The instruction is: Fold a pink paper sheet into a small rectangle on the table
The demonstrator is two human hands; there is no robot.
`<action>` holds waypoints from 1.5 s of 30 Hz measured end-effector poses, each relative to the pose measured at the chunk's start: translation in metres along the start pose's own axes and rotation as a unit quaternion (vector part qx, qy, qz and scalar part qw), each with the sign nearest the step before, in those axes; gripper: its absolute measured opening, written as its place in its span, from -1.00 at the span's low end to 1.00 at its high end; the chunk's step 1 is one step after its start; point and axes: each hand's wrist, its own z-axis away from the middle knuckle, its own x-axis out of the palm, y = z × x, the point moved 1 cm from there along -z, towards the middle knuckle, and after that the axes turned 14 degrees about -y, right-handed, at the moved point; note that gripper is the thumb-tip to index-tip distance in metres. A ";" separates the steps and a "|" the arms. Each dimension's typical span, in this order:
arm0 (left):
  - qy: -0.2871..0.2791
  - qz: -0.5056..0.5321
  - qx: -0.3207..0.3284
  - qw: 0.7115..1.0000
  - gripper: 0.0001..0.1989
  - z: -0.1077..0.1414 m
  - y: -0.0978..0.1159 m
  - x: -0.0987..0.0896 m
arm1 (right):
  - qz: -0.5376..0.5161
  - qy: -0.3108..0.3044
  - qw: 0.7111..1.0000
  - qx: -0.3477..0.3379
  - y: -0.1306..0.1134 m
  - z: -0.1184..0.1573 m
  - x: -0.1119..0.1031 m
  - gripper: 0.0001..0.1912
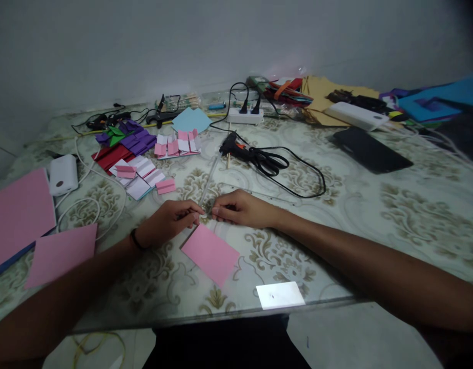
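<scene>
Pink paper first: one small rectangular sheet (211,254) lies on the patterned counter (336,251) just in front of the two hands, and two more pink pieces sit off to the left, a big sheet (21,215) and a smaller one (63,254) whose corner meets it. Left hand (172,223) has its fingers curled in narrow, right at the near sheet's top corner, but I honestly can't tell if it's gripping it. Right hand (238,209) is bunched up too, thumb close against the fingers, and I can't tell whether anything's pinched in there. One black wristband (135,239), left wrist only. One clear thin rod (209,179) runs away from the gap between the hands. Past that there's one black glue gun (236,146) with its cable coiled beside it, and one white power strip (245,117) with two black plugs in it. White power banks, I count two: one on the left (63,175), one on the right (357,116), plus one dark flat device (372,149) near the second. Folded paper bits are piled left of centre, too overlapped to count properly, but one little pink folded piece (166,186) sits at the pile's right edge.
</scene>
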 end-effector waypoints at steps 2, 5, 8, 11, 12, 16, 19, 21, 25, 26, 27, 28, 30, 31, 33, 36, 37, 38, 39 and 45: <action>0.001 0.002 0.000 1.000 -0.78 0.000 0.000 0.000 | 0.001 0.002 1.000 -0.002 0.000 0.000 0.000 -0.70; -0.002 -0.001 0.002 1.000 -0.78 0.000 0.001 0.000 | -0.002 0.004 1.000 -0.007 0.001 0.000 0.000 -0.69; -0.001 -0.008 0.002 1.000 -0.79 0.000 0.002 0.000 | -0.002 0.005 1.000 -0.007 0.002 0.000 0.000 -0.68; 0.000 -0.008 0.002 1.000 -0.80 -0.001 0.001 0.000 | -0.006 0.004 1.000 -0.004 0.002 0.000 0.000 -0.69; 0.001 -0.009 0.003 1.000 -0.81 -0.001 0.001 0.000 | -0.008 0.003 1.000 -0.004 0.001 0.000 0.000 -0.69; 0.000 -0.011 0.004 1.000 -0.80 -0.001 0.000 0.000 | -0.006 0.006 1.000 -0.001 -0.001 0.001 0.000 -0.68; -0.002 -0.011 0.006 1.000 -0.80 -0.001 0.000 -0.001 | -0.006 0.006 1.000 0.005 -0.002 0.001 0.000 -0.68; -0.001 -0.013 0.005 1.000 -0.80 0.000 0.000 -0.001 | -0.005 0.005 1.000 0.009 -0.002 0.000 0.001 -0.67; -0.001 -0.016 0.006 1.000 -0.81 -0.001 -0.001 0.000 | -0.002 0.003 1.000 0.008 -0.001 0.000 0.000 -0.64; -0.002 -0.017 0.006 1.000 -0.81 -0.001 -0.001 0.000 | -0.001 0.003 1.000 0.008 -0.001 0.000 0.000 -0.63; -0.002 -0.017 0.006 1.000 -0.81 -0.001 -0.001 0.000 | 0.000 0.003 1.000 0.008 -0.002 0.001 0.000 -0.64; -0.001 -0.016 0.005 1.000 -0.81 -0.001 -0.001 0.000 | 0.002 0.003 1.000 0.008 -0.002 0.001 0.000 -0.64; -0.001 -0.013 0.003 1.000 -0.81 -0.001 -0.001 0.000 | 0.004 0.002 1.000 0.008 -0.003 0.001 0.000 -0.65; -0.001 -0.011 0.002 1.000 -0.81 -0.001 -0.001 0.000 | 0.003 0.002 1.000 0.007 -0.003 0.002 0.000 -0.64; -0.003 -0.008 0.000 1.000 -0.81 -0.001 -0.001 0.000 | 0.001 0.002 1.000 0.007 -0.003 0.002 0.000 -0.64; -0.004 -0.009 0.001 1.000 -0.80 0.000 -0.002 0.000 | 0.002 0.004 1.000 0.012 -0.001 0.002 0.000 -0.63; -0.005 -0.009 0.001 1.000 -0.80 0.000 -0.002 0.000 | 0.002 0.005 1.000 0.013 -0.001 0.001 0.000 -0.62; -0.005 -0.008 0.001 1.000 -0.79 0.000 -0.002 0.000 | 0.002 0.005 1.000 0.013 0.000 0.001 0.000 -0.61; -0.006 -0.007 0.000 1.000 -0.79 0.000 -0.002 0.000 | 0.002 0.005 1.000 0.011 0.000 0.001 0.000 -0.61; -0.007 -0.005 -0.007 1.000 -0.78 -0.001 -0.001 0.000 | 0.008 0.003 1.000 0.005 -0.001 0.001 0.000 -0.62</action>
